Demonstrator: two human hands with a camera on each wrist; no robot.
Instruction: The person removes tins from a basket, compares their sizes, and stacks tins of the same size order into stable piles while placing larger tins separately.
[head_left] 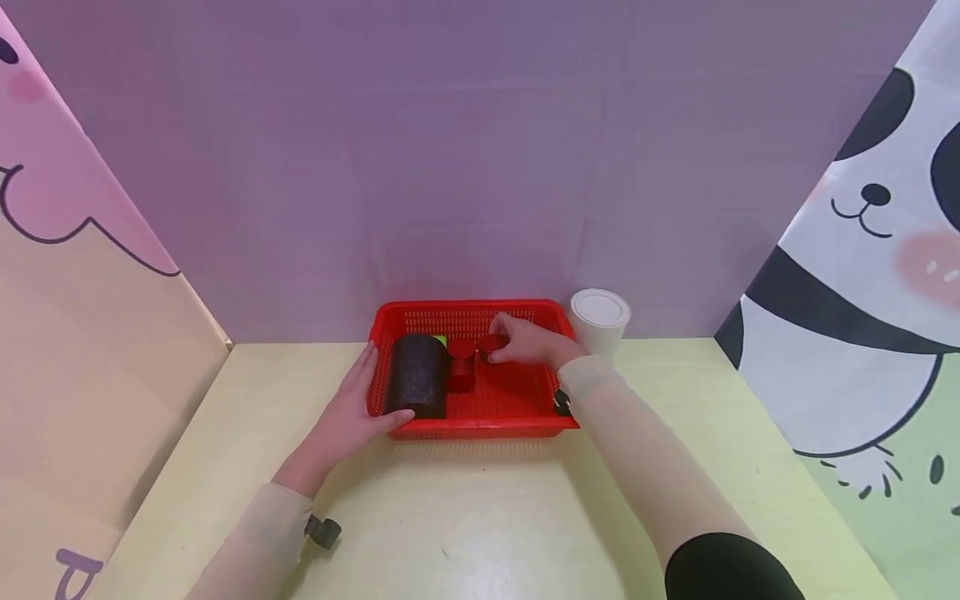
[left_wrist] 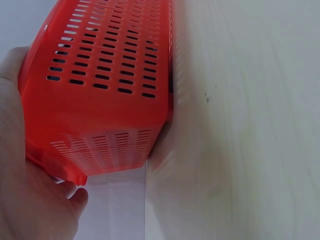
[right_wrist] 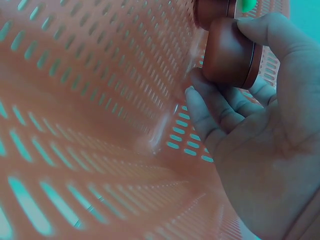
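Currently: one basket [head_left: 487, 431], on the surface [head_left: 480, 517]; left hand [head_left: 360, 417], clasping its near left corner; right hand [head_left: 528, 343], pinching a red tin [right_wrist: 227, 52] inside it, just right of a second tin [head_left: 461, 377]; one dark cylinder [head_left: 416, 377], left end; step, seemingly placing or lifting the red tin — cannot tell which; next move likely calls for a steady basket, then release or lift.

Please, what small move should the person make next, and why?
Perhaps the right hand should ease its red canister down beside the second canister: it pinches that canister just alongside, the red basket shows bare floor there, and the left hand holds its end.
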